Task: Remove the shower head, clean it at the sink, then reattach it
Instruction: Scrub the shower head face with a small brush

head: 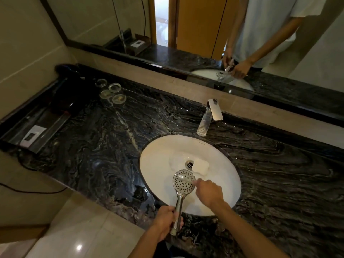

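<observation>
Over the sink (pixel 154 164), the left hand (pixel 165 218) grips the shower head (pixel 183 183) by its handle at six o'clock, while the right hand (pixel 209 192) pinches a small brush (pixel 186 180) against its face.

Just one view here, a wide-angle head cam looking forward and steeply down from standing height over the white sink (pixel 152 164) set in the dark marble counter (pixel 93 142). It sits close above both hands, with forearms coming in from the bottom edge. The top of the frame catches the wall mirror (pixel 186 25), and straight lines bow toward the edges.
</observation>
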The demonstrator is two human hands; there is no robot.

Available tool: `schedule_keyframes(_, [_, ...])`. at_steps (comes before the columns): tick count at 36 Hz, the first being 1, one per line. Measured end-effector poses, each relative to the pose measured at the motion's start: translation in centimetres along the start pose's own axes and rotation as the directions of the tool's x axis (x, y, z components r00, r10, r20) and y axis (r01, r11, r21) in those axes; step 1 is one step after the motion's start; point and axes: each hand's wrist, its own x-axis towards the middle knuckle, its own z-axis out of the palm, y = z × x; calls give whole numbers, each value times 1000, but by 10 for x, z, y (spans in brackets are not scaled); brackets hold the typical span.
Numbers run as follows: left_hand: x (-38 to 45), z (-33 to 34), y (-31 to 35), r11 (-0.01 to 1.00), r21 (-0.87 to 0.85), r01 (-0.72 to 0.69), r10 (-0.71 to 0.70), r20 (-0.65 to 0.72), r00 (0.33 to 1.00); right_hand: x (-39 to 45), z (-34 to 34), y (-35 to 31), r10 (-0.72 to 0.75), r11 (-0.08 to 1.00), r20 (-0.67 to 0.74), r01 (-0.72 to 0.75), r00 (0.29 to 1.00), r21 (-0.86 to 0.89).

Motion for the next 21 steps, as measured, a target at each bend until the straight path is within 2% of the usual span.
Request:
schedule_keyframes(3, [-2, 0, 0, 1000, -14, 3, -3, 6, 1000, 10, -10, 3, 93, 992, -16, -91, 996, 92])
schedule_keyframes(7, [-2, -1, 0, 1000, -15, 16, -16, 4, 1000, 2, -3, 1, 76, 991, 6, -76, 997, 111])
schedule_keyframes(12, [-2, -1, 1, 1000, -8, 12, -12, 1, 1000, -26, 21, 2, -60, 995, 40, 63, 997, -81])
schedule_keyframes(14, [-1, -2, 1, 1000, 1, 11, -11, 1, 1000, -27, 20, 5, -72, 993, 45, 76, 996, -86])
schedule_keyframes(17, [-2, 0, 2, 1000, 16, 7, -7, -1, 1000, -13, 8, 7, -21, 999, 8, 21, 1000, -36])
schedule_keyframes(21, [-4, 0, 2, 1000, 8, 10, -10, 8, 1000, 3, -8, 8, 122, 986, -21, -119, 992, 118])
